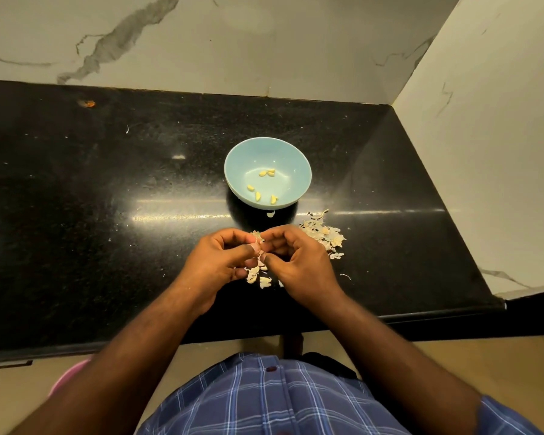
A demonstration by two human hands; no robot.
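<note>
My left hand (222, 262) and my right hand (299, 265) meet over the black counter, both pinching one small garlic clove (258, 243) with papery skin between thumbs and fingertips. Beyond them stands a light blue bowl (242, 158) holding several peeled yellow cloves (266, 173). Unpeeled cloves (258, 277) lie on the counter just under my hands. A heap of dry peels (324, 233) lies to the right of my right hand.
The black granite counter (107, 199) ends at marble walls behind and to the right (484, 152). Its front edge runs just below my forearms. A pink object (69, 376) shows on the floor at lower left. Small peel scraps dot the counter.
</note>
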